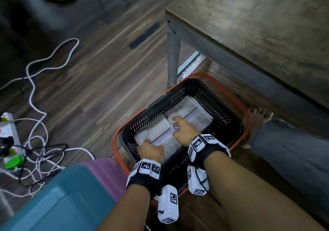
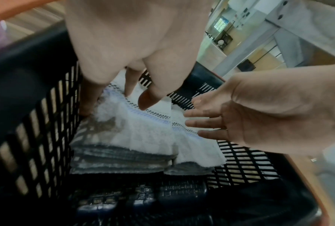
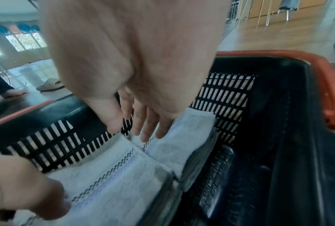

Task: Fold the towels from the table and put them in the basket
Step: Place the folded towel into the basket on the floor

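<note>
A black mesh basket [image 1: 237, 123] with red handles stands on the floor beside the table [image 1: 258, 34]. Two stacks of folded white towels with a checked stripe lie side by side in it: a left stack [image 1: 156, 134] and a right stack [image 1: 194, 113]. My left hand [image 1: 150, 149] is at the near-left corner of the left stack [image 2: 143, 131]. Its fingers [image 2: 87, 100] reach down between the towel and the basket wall [image 2: 37, 122], with the thumb over the top. My right hand [image 1: 179, 125] has straight fingers [image 3: 147, 131] that rest where the two stacks meet, on the right stack [image 3: 182, 137].
The table's grey leg [image 1: 173, 59] stands right behind the basket. A bare foot [image 1: 258, 118] and a jeans leg lie to its right. White and black cables [image 1: 35, 106] and a power strip [image 1: 8, 136] clutter the floor at left. A teal box [image 1: 62, 198] sits at near left.
</note>
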Tool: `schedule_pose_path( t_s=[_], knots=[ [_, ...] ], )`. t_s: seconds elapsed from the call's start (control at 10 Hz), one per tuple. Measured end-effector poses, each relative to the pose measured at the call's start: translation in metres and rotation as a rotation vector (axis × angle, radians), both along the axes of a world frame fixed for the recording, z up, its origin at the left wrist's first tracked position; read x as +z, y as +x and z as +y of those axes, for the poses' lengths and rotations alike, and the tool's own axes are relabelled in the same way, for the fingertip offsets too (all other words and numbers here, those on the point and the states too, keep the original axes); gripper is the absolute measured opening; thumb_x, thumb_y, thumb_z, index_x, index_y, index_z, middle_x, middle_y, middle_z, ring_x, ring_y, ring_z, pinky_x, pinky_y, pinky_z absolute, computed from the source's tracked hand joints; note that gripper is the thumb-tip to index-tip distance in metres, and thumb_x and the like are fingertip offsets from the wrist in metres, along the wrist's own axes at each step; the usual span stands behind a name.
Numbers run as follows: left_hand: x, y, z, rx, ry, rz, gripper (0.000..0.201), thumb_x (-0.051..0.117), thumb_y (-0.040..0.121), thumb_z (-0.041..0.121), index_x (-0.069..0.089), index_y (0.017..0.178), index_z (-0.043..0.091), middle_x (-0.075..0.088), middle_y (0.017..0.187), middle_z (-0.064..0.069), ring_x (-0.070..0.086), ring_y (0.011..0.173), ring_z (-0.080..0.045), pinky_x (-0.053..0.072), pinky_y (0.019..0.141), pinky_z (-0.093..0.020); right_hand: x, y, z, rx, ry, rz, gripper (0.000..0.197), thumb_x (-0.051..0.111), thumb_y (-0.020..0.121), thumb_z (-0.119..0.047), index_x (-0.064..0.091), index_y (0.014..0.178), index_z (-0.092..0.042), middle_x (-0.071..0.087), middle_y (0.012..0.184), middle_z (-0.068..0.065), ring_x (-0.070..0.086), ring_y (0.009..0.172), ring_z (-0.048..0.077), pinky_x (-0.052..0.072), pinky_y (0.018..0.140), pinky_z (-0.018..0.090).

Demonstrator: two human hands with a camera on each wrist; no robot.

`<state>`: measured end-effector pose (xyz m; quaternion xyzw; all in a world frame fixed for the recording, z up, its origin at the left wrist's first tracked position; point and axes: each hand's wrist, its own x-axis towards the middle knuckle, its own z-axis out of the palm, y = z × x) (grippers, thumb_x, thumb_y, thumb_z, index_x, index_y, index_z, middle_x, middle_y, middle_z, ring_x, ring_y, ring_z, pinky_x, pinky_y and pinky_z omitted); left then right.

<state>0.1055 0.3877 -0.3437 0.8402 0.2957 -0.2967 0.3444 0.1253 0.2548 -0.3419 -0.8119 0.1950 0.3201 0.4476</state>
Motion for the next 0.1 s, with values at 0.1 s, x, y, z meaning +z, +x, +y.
schedule_pose_path(
  t_s=[0.1],
  knots=[
    [0.0169,0.0039,-0.006,-0.015,0.014,0.025,0.056,0.056,0.09,0.013,0.041,0.144,0.007,0.024,0.149,-0.023,0.045,0.126,-0.041,0.041,0.102,-0.034,0.0107,0.0074,-0.0071,-0.057,0.023,-0.055,0.044,0.051,0.097,-0.005,0.048,0.139,-0.014,0.061,0.126,0.011,0.062,0.102,0.025,0.051,0.095,0.038]
  ],
)
